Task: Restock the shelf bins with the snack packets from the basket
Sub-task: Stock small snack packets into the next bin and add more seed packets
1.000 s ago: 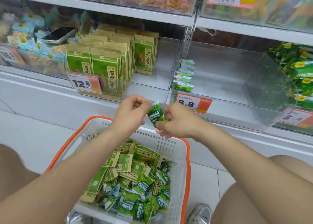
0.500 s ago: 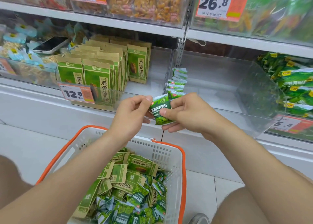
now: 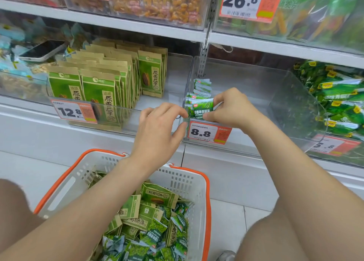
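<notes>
My right hand (image 3: 232,108) pinches a small green snack packet (image 3: 202,108) at the front left corner of a clear shelf bin (image 3: 246,103), just above the 8.8 price tag (image 3: 208,132). A short row of the same packets (image 3: 201,89) stands behind it in the bin. My left hand (image 3: 160,126) hovers beside the bin's corner, fingers loosely curved and holding nothing. Below sits a white basket with an orange rim (image 3: 189,174), filled with several green packets (image 3: 149,221) of two kinds.
Left of the bin, another clear bin holds upright brown-and-green seed bags (image 3: 102,83) behind a 12.8 tag. A phone (image 3: 42,50) lies on snacks at far left. Green packets (image 3: 338,99) fill the right bin. Upper shelf bins overhang. My knees flank the basket.
Both hands lifted the small packet from above the basket up to the bin. My left hand has let go of it; my right hand now holds it alone at the bin's front corner.
</notes>
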A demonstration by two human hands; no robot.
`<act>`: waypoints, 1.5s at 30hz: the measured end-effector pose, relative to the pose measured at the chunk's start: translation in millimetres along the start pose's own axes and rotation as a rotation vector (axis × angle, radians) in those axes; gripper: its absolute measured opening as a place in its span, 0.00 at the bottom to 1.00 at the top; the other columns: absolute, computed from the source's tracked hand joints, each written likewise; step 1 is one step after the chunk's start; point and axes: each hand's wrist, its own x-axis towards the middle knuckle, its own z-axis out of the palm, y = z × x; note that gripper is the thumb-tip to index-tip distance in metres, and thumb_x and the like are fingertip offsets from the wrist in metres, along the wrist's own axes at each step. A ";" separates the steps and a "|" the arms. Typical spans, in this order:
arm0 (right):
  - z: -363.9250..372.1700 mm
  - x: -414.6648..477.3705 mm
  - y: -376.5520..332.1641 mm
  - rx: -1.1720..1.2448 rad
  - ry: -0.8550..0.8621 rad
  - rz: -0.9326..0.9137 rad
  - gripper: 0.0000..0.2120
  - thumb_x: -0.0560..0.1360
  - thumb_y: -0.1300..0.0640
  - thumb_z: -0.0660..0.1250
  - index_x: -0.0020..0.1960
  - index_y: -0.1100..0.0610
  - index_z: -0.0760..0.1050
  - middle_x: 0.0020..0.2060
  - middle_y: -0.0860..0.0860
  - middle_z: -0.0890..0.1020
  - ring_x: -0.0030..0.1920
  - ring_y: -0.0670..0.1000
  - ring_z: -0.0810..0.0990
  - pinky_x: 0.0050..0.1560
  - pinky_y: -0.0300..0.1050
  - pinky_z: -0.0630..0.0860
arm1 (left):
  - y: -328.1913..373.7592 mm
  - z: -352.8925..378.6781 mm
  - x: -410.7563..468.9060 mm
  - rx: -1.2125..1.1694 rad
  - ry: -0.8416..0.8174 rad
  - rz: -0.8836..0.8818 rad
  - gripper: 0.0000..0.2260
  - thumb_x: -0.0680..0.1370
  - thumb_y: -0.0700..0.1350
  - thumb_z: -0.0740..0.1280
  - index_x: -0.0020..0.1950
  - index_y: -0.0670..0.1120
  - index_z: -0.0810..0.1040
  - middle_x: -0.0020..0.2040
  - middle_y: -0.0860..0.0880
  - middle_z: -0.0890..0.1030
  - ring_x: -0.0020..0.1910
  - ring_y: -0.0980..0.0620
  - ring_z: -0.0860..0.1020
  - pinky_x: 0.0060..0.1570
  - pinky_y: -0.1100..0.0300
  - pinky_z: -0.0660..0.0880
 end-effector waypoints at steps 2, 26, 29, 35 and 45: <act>2.3 7.7 0.4 -0.078 -0.059 0.020 0.11 0.69 0.55 0.79 0.46 0.62 0.85 0.36 0.52 0.81 0.38 0.54 0.75 0.34 0.43 0.71 | -0.7 1.2 1.7 -0.004 0.007 -0.015 0.06 0.81 0.46 0.70 0.56 0.55 0.78 0.54 0.59 0.79 0.52 0.57 0.78 0.59 0.57 0.61; 35.1 -78.0 -30.1 -0.261 -0.139 -0.517 0.04 0.70 0.53 0.66 0.38 0.52 0.77 0.31 0.47 0.80 0.39 0.50 0.82 0.42 0.48 0.81 | -21.1 16.0 -36.3 0.166 -0.052 0.369 0.05 0.72 0.44 0.73 0.42 0.44 0.80 0.51 0.45 0.79 0.42 0.43 0.74 0.40 0.48 0.68; 52.4 -87.6 -20.2 -0.555 -0.349 -0.471 0.09 0.73 0.55 0.65 0.36 0.54 0.68 0.33 0.50 0.71 0.43 0.59 0.78 0.36 0.45 0.73 | -36.0 28.5 -64.6 0.229 -0.394 0.314 0.03 0.74 0.46 0.69 0.45 0.48 0.79 0.45 0.49 0.77 0.41 0.42 0.78 0.38 0.52 0.70; 80.2 -109.0 -9.6 -0.745 -0.739 -0.442 0.17 0.78 0.59 0.64 0.32 0.56 0.63 0.30 0.52 0.67 0.30 0.54 0.66 0.32 0.44 0.66 | -47.8 48.9 -134.3 0.349 -1.248 0.128 0.05 0.77 0.49 0.62 0.48 0.50 0.76 0.46 0.51 0.80 0.43 0.46 0.78 0.40 0.53 0.76; 130.5 -118.7 -14.9 -0.747 -0.851 -0.530 0.13 0.78 0.62 0.62 0.35 0.57 0.68 0.32 0.53 0.71 0.33 0.54 0.69 0.29 0.45 0.67 | -61.4 71.5 -199.4 0.425 -1.671 0.035 0.22 0.80 0.46 0.72 0.71 0.43 0.72 0.65 0.42 0.77 0.62 0.42 0.78 0.57 0.50 0.79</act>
